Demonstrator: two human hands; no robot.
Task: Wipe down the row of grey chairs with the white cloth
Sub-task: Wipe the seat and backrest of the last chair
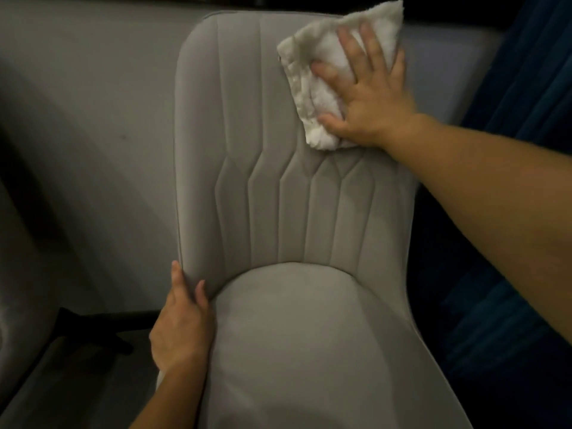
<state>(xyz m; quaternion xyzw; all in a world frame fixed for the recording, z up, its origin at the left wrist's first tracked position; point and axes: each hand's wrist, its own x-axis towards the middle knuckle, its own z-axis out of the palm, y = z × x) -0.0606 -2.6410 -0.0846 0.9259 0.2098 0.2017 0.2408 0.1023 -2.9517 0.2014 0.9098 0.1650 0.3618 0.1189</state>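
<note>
A grey upholstered chair [278, 196] with stitched vertical seams fills the middle of the view, its backrest towards the top and its seat towards the bottom. My right hand [368, 97] lies flat, fingers spread, pressing a crumpled white cloth [312, 75] against the upper right part of the backrest. The cloth sticks out past the top right corner of the backrest. My left hand [181, 326] grips the chair's left edge where the backrest meets the seat, thumb on the front.
A pale grey wall [93, 103] stands behind the chair. A dark blue curtain [526, 88] hangs at the right. Part of another grey seat [12, 289] shows at the left edge, with black chair legs [93, 323] on the floor beside it.
</note>
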